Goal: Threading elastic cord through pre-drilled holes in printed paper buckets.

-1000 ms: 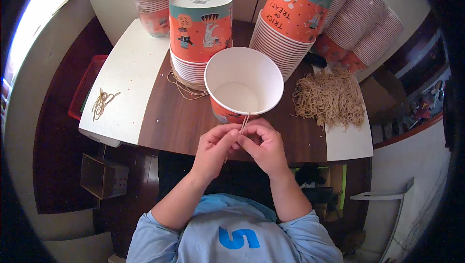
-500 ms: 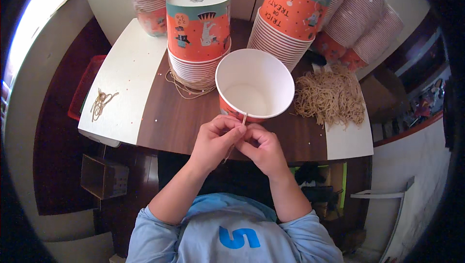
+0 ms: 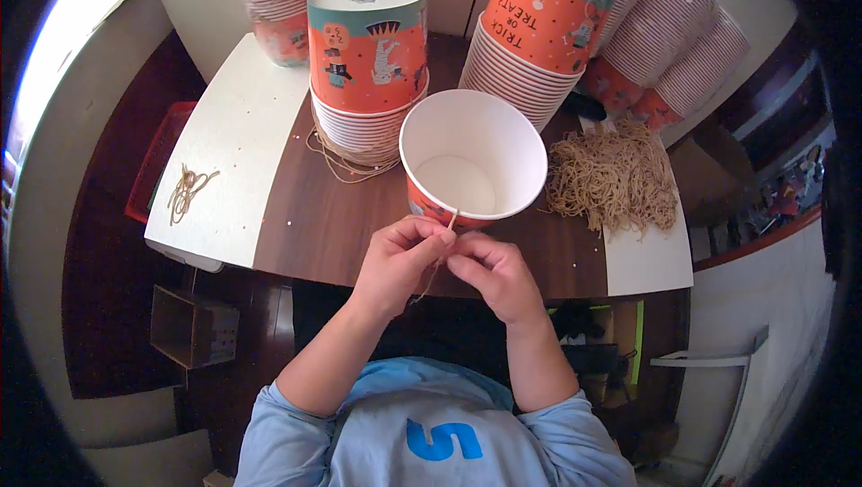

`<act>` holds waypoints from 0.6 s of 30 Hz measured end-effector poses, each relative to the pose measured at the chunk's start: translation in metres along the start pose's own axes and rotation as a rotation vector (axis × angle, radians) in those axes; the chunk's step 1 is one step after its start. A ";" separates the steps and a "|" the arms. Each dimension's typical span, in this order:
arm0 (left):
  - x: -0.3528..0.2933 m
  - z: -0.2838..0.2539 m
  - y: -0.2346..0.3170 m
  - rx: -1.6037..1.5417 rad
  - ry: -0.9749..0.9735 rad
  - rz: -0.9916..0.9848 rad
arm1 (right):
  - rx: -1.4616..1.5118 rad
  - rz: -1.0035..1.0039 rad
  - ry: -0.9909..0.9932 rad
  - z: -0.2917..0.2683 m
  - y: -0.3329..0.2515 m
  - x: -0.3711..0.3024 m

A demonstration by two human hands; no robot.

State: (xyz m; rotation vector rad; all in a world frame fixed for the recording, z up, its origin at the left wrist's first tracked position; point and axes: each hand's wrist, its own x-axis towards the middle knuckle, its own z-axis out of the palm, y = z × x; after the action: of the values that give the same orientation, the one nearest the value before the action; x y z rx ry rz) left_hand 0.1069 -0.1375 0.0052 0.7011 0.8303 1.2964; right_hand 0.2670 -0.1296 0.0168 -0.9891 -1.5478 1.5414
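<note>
A paper bucket [image 3: 471, 146], white inside with an orange printed outside, stands mouth up and tilted slightly towards me on the table. A thin tan cord [image 3: 453, 219] comes over its near rim, and a loose tail hangs below my fingers. My left hand [image 3: 404, 258] pinches the cord between thumb and forefinger just below the rim. Close beside it, my right hand [image 3: 498, 273] has its fingers curled in at the same cord, their tips partly hidden behind the left thumb.
Upside-down bucket stacks stand behind, one left [image 3: 368, 56] with cords around its base, one right [image 3: 539, 29]. A heap of tan cords [image 3: 615, 175] lies on the right, a few loose cords [image 3: 189, 191] on the left. Wrapped stacks [image 3: 660, 34] stand further back.
My right hand has shifted a little to the right, its wrist turning outward. My left hand stays by the rim with the cord, and the bucket has barely moved.
</note>
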 end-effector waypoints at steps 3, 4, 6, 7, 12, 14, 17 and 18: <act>0.000 0.001 -0.001 0.024 -0.021 0.008 | -0.005 -0.023 0.039 0.001 -0.001 0.003; 0.000 0.003 -0.001 0.029 -0.016 0.043 | 0.021 -0.016 0.045 0.003 -0.002 0.003; -0.002 0.000 0.001 0.041 -0.017 -0.009 | 0.031 -0.007 0.066 0.005 0.004 0.005; -0.004 -0.002 0.001 0.052 -0.017 -0.061 | 0.041 0.004 0.085 0.006 0.006 0.005; -0.023 -0.008 0.001 0.004 -0.009 -0.111 | 0.209 0.035 0.120 0.009 0.004 0.003; -0.033 -0.011 -0.005 0.012 -0.025 -0.102 | 0.286 0.043 0.109 0.010 0.005 0.002; -0.039 -0.010 -0.012 0.026 -0.114 0.026 | 0.390 0.091 0.071 0.013 -0.001 0.001; -0.040 -0.009 -0.012 0.025 -0.112 0.027 | 0.408 0.108 0.102 0.017 -0.006 0.000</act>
State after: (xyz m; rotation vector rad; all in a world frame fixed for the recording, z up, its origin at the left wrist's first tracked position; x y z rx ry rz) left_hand 0.1025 -0.1791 -0.0044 0.8000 0.7490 1.2612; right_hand 0.2517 -0.1372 0.0222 -0.9084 -1.0654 1.7620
